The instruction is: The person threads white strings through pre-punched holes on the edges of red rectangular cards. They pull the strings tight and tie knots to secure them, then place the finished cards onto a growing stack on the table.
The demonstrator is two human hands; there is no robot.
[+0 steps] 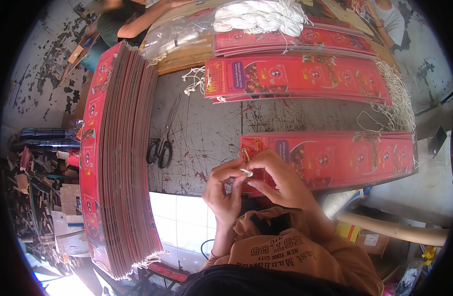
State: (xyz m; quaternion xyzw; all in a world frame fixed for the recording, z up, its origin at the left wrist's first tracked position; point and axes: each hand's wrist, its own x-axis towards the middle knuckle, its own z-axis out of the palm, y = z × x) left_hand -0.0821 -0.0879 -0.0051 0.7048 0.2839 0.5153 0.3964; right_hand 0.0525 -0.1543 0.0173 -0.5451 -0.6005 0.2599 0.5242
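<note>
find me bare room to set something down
Bare scratched grey tabletop spans from the black-handled metal scissors rightward between the near red rectangular card pile and the middle pile. Crowded: right end, with tangled white cords; far side, with white string hanks.

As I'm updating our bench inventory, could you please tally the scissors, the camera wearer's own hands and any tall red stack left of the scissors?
Scissors: 1
Left hand and right hand: 2
Tall red stack: 1
Total: 4

Left grip (223,188) and right grip (280,178) pinch white cord (246,172).
</note>
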